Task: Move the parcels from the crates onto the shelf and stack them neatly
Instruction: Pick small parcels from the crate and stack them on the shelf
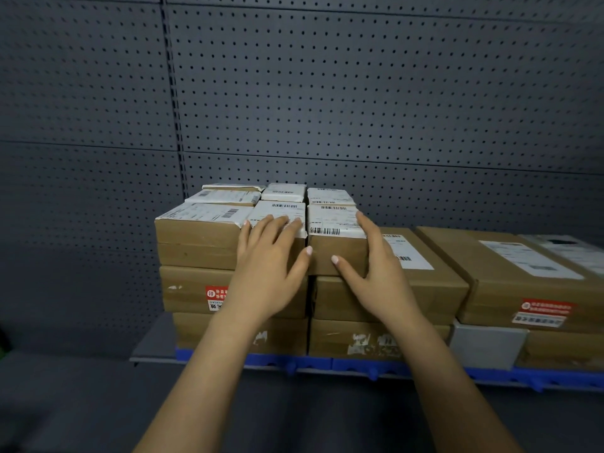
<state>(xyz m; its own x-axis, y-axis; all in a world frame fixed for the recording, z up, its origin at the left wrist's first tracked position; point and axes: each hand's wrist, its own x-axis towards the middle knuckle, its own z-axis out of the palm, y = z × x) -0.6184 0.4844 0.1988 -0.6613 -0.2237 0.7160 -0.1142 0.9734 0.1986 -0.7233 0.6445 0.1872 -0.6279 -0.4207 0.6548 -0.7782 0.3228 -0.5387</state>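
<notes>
Brown cardboard parcels with white labels stand stacked three layers high on the shelf (153, 346). My left hand (268, 273) lies flat with straight fingers against the front and top edge of the top middle parcel (277, 210). My right hand (369, 273) touches the top right parcel (333, 220), its fingers along the right side and its thumb on the front face. The two top parcels sit side by side, touching. No crate is in view.
Lower parcels (510, 273) fill the shelf to the right, with a grey box (483, 346) under them. A blue strip (359, 366) runs along the shelf's front edge. A dark pegboard wall (327, 93) stands behind. Bare shelf shows left of the stack.
</notes>
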